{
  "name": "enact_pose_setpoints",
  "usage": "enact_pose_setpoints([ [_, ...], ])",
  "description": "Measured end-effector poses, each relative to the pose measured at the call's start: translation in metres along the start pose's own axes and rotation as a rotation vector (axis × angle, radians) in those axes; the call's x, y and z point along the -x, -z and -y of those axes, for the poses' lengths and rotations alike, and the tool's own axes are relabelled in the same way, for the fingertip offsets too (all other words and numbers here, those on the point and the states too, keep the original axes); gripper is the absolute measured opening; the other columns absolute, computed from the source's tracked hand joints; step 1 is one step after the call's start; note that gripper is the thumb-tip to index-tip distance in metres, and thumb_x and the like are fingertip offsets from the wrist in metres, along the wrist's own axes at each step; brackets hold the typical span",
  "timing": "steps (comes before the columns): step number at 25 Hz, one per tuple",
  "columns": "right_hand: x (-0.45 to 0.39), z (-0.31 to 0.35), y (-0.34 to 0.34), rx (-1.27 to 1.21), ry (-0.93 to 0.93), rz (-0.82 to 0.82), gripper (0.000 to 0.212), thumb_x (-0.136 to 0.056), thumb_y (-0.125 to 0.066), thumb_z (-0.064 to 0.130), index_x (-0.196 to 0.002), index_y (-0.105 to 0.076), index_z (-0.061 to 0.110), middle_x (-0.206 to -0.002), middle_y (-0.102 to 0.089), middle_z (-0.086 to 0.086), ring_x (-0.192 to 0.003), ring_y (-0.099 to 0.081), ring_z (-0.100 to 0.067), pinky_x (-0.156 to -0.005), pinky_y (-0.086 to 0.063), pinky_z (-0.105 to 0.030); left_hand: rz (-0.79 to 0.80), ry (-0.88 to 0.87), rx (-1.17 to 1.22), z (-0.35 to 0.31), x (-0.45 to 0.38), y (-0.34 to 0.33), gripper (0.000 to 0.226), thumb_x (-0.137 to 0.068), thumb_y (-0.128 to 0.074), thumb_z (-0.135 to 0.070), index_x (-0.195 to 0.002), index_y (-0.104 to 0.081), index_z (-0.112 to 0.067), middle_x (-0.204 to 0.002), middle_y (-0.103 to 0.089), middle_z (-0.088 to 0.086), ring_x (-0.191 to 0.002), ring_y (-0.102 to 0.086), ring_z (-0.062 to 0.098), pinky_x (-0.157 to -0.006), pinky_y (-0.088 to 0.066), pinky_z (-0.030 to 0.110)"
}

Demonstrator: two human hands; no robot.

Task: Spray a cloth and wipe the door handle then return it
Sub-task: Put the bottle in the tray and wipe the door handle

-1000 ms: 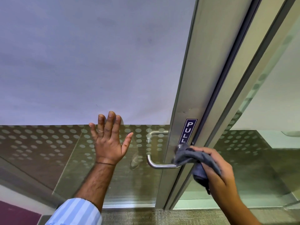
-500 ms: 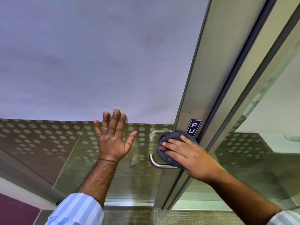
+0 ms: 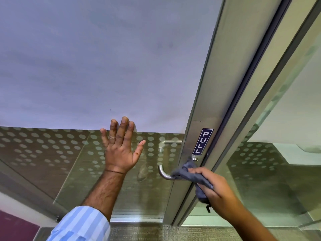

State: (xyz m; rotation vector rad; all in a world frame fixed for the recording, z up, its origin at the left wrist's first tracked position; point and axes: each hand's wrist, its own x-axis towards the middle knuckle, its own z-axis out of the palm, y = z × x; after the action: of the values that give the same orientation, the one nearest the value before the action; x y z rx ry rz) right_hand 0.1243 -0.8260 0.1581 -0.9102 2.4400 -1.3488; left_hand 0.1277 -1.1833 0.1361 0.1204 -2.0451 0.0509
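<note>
With my left hand [image 3: 121, 153] splayed flat on the glass door [image 3: 52, 153], I'd keep my right hand [image 3: 215, 190] pinching the grey cloth [image 3: 187, 173] (bunched at the handle's lower bar) and drag it round the door handle [image 3: 162, 171] bend.

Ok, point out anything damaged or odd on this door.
Above the PULL sticker, the metal door frame shows a pale scuffed patch, like residue from a removed label. The handle and glass look intact.
</note>
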Motion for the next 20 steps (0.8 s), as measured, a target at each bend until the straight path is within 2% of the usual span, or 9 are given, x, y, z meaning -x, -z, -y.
enact_pose_setpoints([
  [3, 0.029, 0.001, -0.019, -0.282, -0.019, -0.241, 0.029, -0.099, -0.057, 0.022, -0.126, -0.070, 0.018, -0.109, -0.078, -0.001, -0.101, -0.073, -0.014, -0.086, -0.053, -0.019, 0.020, 0.006, 0.011, 0.000, 0.000, 0.000, 0.086, -0.104, -0.041, -0.064, -0.170, -0.001, -0.027, -0.179, 0.012, -0.010, -0.165, 0.012, 0.020, -0.132, 0.011, 0.052],
  [7, 0.041, -0.004, -0.040, -0.325, -0.140, -0.690, 0.033, -0.095, -0.056, 0.017, -0.120, -0.072, 0.030, -0.108, -0.078, 0.010, -0.091, -0.074, -0.013, -0.074, -0.056, -0.014, 0.048, 0.017, 0.022, -0.001, 0.001, 0.004, 0.087, -0.104, -0.043, -0.063, -0.170, 0.001, -0.027, -0.178, 0.014, -0.011, -0.165, 0.013, 0.020, -0.131, 0.010, 0.053],
  [9, 0.036, 0.000, -0.046, -0.213, -0.116, -0.814, 0.046, -0.091, -0.054, 0.010, -0.126, -0.069, 0.035, -0.123, -0.075, 0.020, -0.110, -0.071, -0.004, -0.092, -0.054, -0.013, 0.051, 0.014, 0.027, -0.001, 0.001, 0.005, 0.089, -0.103, -0.047, -0.061, -0.170, 0.000, -0.027, -0.178, 0.013, -0.010, -0.165, 0.012, 0.020, -0.131, 0.009, 0.053],
  [11, 0.026, 0.004, -0.053, -0.081, -0.121, -0.763, 0.064, -0.083, -0.052, 0.003, -0.139, -0.063, 0.030, -0.143, -0.067, 0.015, -0.134, -0.060, -0.006, -0.116, -0.042, -0.019, 0.056, 0.013, 0.035, 0.000, 0.001, 0.006, 0.090, -0.102, -0.050, -0.059, -0.170, 0.000, -0.027, -0.178, 0.013, -0.010, -0.165, 0.012, 0.020, -0.131, 0.008, 0.053],
  [13, 0.016, 0.011, -0.064, 0.097, -0.174, -0.598, 0.070, -0.080, -0.054, 0.000, -0.148, -0.059, 0.017, -0.157, -0.056, 0.000, -0.150, -0.047, -0.022, -0.128, -0.032, -0.040, 0.067, 0.015, 0.046, 0.000, 0.001, 0.006, 0.091, -0.101, -0.051, -0.058, -0.170, 0.000, -0.027, -0.178, 0.014, -0.010, -0.165, 0.012, 0.020, -0.131, 0.009, 0.054],
  [14, 0.011, 0.015, -0.073, 0.191, -0.214, -0.501, 0.070, -0.082, -0.056, -0.001, -0.151, -0.056, 0.013, -0.164, -0.049, -0.003, -0.155, -0.038, -0.027, -0.131, -0.026, -0.045, 0.075, 0.015, 0.051, 0.000, 0.002, 0.006, 0.091, -0.101, -0.051, -0.058, -0.170, 0.000, -0.027, -0.178, 0.014, -0.011, -0.165, 0.013, 0.020, -0.131, 0.009, 0.054],
  [16, 0.004, 0.023, -0.092, 0.368, -0.286, -0.373, 0.075, -0.088, -0.062, -0.001, -0.159, -0.048, 0.018, -0.175, -0.029, 0.002, -0.163, -0.020, -0.028, -0.134, -0.018, -0.044, 0.085, 0.014, 0.056, 0.000, 0.001, 0.006, 0.091, -0.101, -0.051, -0.057, -0.170, 0.001, -0.027, -0.178, 0.016, -0.011, -0.165, 0.015, 0.019, -0.131, 0.010, 0.054],
  [18, 0.001, 0.032, -0.107, 0.526, -0.341, -0.323, 0.081, -0.091, -0.064, 0.008, -0.165, -0.036, 0.027, -0.180, -0.014, 0.004, -0.164, -0.011, -0.026, -0.133, -0.022, -0.046, 0.091, 0.011, 0.068, -0.001, 0.000, 0.008, 0.092, -0.101, -0.051, -0.056, -0.169, 0.003, -0.028, -0.177, 0.018, -0.013, -0.164, 0.017, 0.018, -0.130, 0.011, 0.054],
  [20, -0.001, 0.040, -0.115, 0.619, -0.382, -0.256, 0.086, -0.092, -0.063, 0.016, -0.168, -0.025, 0.031, -0.181, -0.008, 0.004, -0.163, -0.011, -0.025, -0.125, -0.031, -0.046, 0.092, 0.010, 0.081, -0.001, 0.000, 0.009, 0.093, -0.101, -0.053, -0.055, -0.169, 0.004, -0.029, -0.177, 0.019, -0.014, -0.164, 0.018, 0.017, -0.130, 0.012, 0.054],
])
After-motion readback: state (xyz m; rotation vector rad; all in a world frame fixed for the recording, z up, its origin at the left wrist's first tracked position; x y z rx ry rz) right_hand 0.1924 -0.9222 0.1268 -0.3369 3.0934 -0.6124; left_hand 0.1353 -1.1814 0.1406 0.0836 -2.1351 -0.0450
